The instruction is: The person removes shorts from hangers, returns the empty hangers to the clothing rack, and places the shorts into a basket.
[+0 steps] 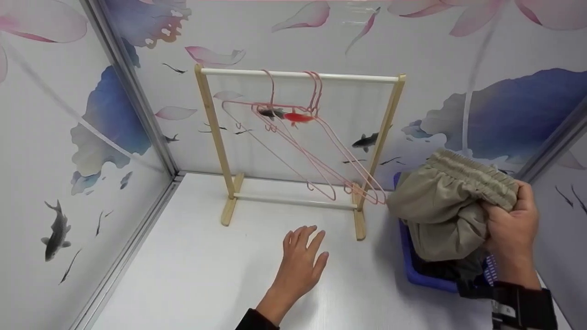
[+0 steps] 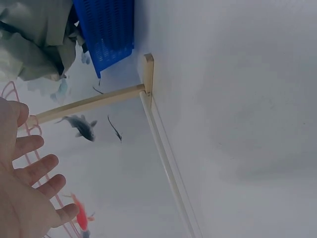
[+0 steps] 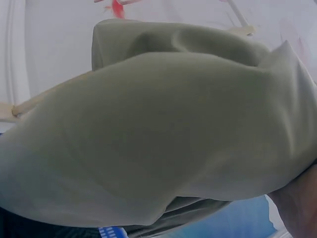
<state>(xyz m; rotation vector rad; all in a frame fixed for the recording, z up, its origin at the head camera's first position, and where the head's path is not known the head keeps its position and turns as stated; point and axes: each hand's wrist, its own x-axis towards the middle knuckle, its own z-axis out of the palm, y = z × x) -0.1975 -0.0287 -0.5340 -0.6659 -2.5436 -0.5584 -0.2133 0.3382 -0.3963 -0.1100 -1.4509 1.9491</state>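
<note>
Your right hand (image 1: 511,229) grips a bunched khaki garment (image 1: 447,206) at its elastic waistband, fingers curled tight into the fabric, holding it above the blue basket (image 1: 409,261) at the table's right edge. The garment's lower folds hang down into the basket; dark fabric shows in the basket below it. In the right wrist view the garment (image 3: 158,124) fills nearly the whole frame, with a bit of blue basket (image 3: 237,223) under it. Your left hand (image 1: 300,263) is spread flat and relaxed, fingers straight, gripping nothing, low over the white table (image 1: 192,275) near its middle; you cannot tell if the palm touches the surface. The left wrist view shows that hand (image 2: 25,188) with fingers apart and nothing in it, the basket (image 2: 106,29) and garment (image 2: 29,39) beyond. Behind the left hand, toward the table's back edge, stands a small wooden rack (image 1: 300,142) with a white top rail. Three pink wire hangers (image 1: 312,151) hang from that rail, tilted, their lower ends reaching toward the rack's right foot, just beside the garment. Wall panels (image 1: 69,137) printed with fish and petals enclose the table at left, back and right.
</note>
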